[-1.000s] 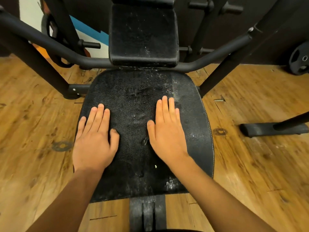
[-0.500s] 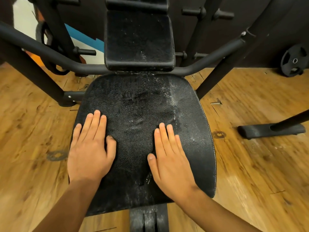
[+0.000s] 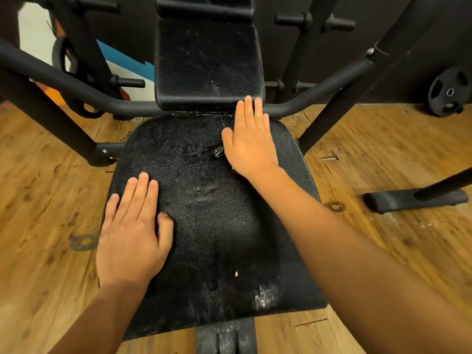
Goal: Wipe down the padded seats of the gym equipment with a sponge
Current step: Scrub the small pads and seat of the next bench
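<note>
While both lie flat, left hand [image 3: 130,231] presses seat [image 3: 217,226]; right hand [image 3: 249,144] half-covers dark lump [image 3: 218,151].

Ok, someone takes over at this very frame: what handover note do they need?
Left hand: flat on the seat pad, near-left part, holding nothing.
Right hand: flat at the seat's far right, fingertips near the back pad; a dark scrap peeks from under it, possibly the sponge, mostly hidden.
Done: unclear how much.
Left: white residue on the seat's near edge and low on the back pad.
</note>
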Tool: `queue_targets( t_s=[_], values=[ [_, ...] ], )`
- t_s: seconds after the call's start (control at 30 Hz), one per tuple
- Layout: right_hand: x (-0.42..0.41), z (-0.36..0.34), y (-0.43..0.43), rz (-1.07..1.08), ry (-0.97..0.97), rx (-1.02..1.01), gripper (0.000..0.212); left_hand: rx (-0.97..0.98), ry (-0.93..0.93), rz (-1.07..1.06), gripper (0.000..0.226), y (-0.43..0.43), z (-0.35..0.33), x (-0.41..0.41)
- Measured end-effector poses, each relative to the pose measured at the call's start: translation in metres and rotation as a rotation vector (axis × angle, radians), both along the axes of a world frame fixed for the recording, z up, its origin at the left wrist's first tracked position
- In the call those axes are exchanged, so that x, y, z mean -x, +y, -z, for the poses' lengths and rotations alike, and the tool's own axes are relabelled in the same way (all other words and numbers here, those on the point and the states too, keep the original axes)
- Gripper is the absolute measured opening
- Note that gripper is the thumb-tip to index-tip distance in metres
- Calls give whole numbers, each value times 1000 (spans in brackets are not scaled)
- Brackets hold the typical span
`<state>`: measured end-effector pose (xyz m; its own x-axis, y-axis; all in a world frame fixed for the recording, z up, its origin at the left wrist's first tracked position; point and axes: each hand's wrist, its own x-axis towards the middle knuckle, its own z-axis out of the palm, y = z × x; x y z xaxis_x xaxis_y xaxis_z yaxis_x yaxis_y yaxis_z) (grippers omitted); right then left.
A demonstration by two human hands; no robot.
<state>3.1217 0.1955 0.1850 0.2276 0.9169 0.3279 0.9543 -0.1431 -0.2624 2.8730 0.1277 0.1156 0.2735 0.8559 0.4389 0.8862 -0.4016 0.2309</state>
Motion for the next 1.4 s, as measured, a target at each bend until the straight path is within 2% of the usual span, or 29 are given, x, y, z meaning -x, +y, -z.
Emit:
queue_targets(
  t_s=[0.2, 0.37, 0.67, 1.0, 1.27, 1.4],
  values=[
    [15, 14, -41, -23, 41, 14, 67, -7, -5, 2, 62, 1, 0, 0],
    [26, 35, -83, -28, -10, 15, 66, -10, -5, -1, 62, 0, -1, -1],
    [1, 6, -22, 5, 34, 14, 66, 6, 13, -7, 62, -1, -1, 0],
    [21, 35, -88, -39, -8, 28, 65, -6, 19, -11, 62, -1, 0, -1],
    [-5, 4, -17, 10, 14, 21, 66, -11, 14, -9, 61, -1, 0, -2],
    [-4, 4, -16, 2, 13, 23, 65, -28, 5, -7, 62, 0, 1, -1]
  ],
)
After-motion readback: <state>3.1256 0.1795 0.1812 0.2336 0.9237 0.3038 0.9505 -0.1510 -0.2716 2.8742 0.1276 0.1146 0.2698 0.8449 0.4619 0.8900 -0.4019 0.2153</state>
